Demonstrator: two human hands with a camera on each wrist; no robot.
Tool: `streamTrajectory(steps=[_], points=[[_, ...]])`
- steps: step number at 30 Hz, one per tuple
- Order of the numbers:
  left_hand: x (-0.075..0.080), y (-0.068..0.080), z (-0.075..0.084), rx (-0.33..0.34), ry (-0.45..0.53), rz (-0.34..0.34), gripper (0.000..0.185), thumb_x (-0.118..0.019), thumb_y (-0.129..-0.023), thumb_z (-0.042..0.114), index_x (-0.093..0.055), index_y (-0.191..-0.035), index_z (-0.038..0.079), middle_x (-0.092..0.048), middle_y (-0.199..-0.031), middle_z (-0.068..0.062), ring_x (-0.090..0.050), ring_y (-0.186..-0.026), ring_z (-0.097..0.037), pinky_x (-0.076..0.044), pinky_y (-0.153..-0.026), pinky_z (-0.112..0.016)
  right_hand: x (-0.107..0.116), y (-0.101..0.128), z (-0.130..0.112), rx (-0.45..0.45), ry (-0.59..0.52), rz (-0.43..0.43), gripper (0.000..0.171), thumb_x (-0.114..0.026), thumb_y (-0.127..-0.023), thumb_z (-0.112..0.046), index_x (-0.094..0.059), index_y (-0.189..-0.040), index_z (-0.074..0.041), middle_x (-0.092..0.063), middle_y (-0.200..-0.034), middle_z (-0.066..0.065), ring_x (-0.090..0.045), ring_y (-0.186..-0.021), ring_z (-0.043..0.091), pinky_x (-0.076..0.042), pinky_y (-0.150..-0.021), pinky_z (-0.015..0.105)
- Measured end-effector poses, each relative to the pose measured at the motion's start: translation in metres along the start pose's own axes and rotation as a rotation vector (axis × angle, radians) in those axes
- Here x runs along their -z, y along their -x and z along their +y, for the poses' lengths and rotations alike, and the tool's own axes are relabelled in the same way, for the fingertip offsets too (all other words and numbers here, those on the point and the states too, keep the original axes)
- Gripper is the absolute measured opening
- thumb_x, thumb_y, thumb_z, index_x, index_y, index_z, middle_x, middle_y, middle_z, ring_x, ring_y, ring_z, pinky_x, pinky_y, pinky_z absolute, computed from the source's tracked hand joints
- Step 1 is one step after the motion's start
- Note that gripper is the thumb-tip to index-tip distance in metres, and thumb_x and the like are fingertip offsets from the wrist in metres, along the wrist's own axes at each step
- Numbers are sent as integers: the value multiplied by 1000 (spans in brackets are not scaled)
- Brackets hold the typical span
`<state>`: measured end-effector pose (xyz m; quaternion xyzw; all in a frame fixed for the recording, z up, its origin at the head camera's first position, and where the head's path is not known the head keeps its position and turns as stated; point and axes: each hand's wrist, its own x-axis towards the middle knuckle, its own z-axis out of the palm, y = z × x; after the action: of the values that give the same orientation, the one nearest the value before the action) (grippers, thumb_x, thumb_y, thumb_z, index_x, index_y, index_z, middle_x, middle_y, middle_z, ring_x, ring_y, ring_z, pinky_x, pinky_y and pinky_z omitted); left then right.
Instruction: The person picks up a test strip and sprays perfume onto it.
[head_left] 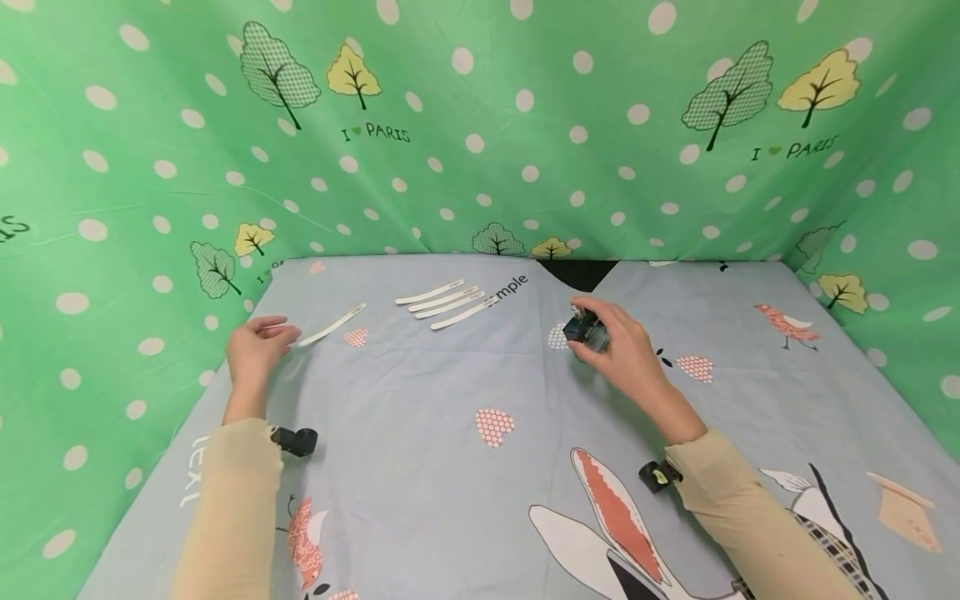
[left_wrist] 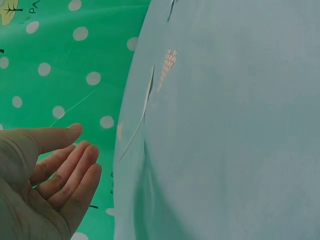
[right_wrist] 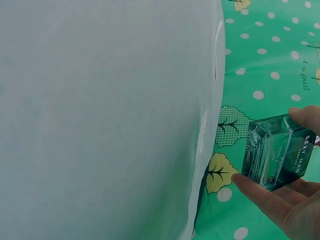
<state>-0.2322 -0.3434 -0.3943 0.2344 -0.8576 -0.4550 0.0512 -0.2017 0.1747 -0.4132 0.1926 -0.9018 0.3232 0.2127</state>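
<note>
**Bottle in right hand, strip at left fingertips**

Right hand (head_left: 626, 350) clamped on small square glass bottle (head_left: 587, 329), thumb and fingers pinching opposite faces; held just above the bedsheet-covered table (head_left: 420, 467), right of centre, toward the far edge. Close view from the right wrist: clear greenish glass bottle (right_wrist: 276, 152), printed label on one side, fingertips (right_wrist: 260, 192) on lower and upper faces.

Left hand (head_left: 255, 346) loose, fingers relaxed and slightly curved, gripping nothing; near the left edge, tips right at the near end of a single paper strip (head_left: 330, 326). Contact itself not clear. Strip (left_wrist: 145, 107) seen edge-on from the left wrist, lying flat.

Four more strips (head_left: 446, 303) in a fanned row near the far edge, well apart from both hands.

Handling judgement: smooth glass, so keep pinch on flat faces, bottle upright. For the strip, slide a fingertip under its end rather than pressing flat; thin paper likely to cling to cloth.
</note>
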Motion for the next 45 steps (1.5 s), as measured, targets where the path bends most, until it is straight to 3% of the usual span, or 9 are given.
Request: streamTrajectory(steps=[11,15,18,20,24,27,38,42,45], points=[[-5,4,3,-38,7,17,50,-71,-92,23,-59,-137,5,-56,-73,26,-61,-63,11,-56,-67,-11,0,0,-1,4,-2,2,62,-82,-83,-19,-54,-139,-22,-63,-123,16,-64,-113,36,-57,-86,55],[-9,6,5,-31,-11,19,50,-70,-93,24,-58,-138,6,-69,-97,5,-62,-66,10,-59,-75,-16,1,1,-1,1,-5,-1,62,-81,-84,-18,-53,-139,-21,-63,-125,16,-63,-115,36,-57,-87,56],[-13,7,7,-35,-5,15,50,-69,-93,24,-57,-138,6,-69,-117,-9,-61,-67,11,-59,-78,-17,2,1,-1,-1,-1,1,62,-81,-84,-18,-54,-139,-21,-63,-127,16,-62,-116,37,-56,-88,56],[-14,7,8,-39,12,10,50,-70,-93,24,-57,-138,5,-69,-114,-6,-60,-65,11,-59,-77,-16,2,1,-1,-1,2,2,62,-82,-84,-18,-54,-139,-22,-63,-127,16,-62,-116,37,-56,-89,56],[-18,7,10,-49,71,-12,51,-71,-92,23,-57,-137,4,-66,-90,13,-64,-67,10,-57,-71,-11,2,0,-2,3,3,5,61,-82,-83,-19,-54,-138,-21,-63,-128,16,-62,-116,37,-55,-90,57],[-21,7,12,-59,98,-32,50,-71,-92,22,-57,-137,5,-62,-85,18,-66,-72,8,-56,-71,-10,1,0,-2,7,5,5,62,-82,-83,-19,-54,-138,-21,-63,-128,16,-62,-116,37,-55,-90,56],[-39,13,28,-115,95,-42,46,-71,-92,18,-59,-134,2,-70,-112,-9,-59,-70,13,-54,-68,-7,0,1,-3,-6,-2,-7,62,-81,-84,-19,-54,-140,-21,-63,-127,16,-62,-115,36,-56,-88,56],[-46,16,30,-152,104,-43,45,-71,-92,17,-60,-133,1,-68,-124,-23,-60,-69,13,-53,-67,-7,-1,0,-3,4,-2,2,62,-82,-83,-19,-55,-139,-21,-64,-125,15,-62,-115,36,-56,-90,55],[-50,17,32,-169,108,-50,45,-71,-92,16,-60,-133,0,-66,-126,-26,-60,-69,13,-53,-67,-6,-2,0,-3,10,-1,7,62,-82,-83,-19,-55,-138,-21,-64,-123,15,-63,-114,35,-55,-90,55]])
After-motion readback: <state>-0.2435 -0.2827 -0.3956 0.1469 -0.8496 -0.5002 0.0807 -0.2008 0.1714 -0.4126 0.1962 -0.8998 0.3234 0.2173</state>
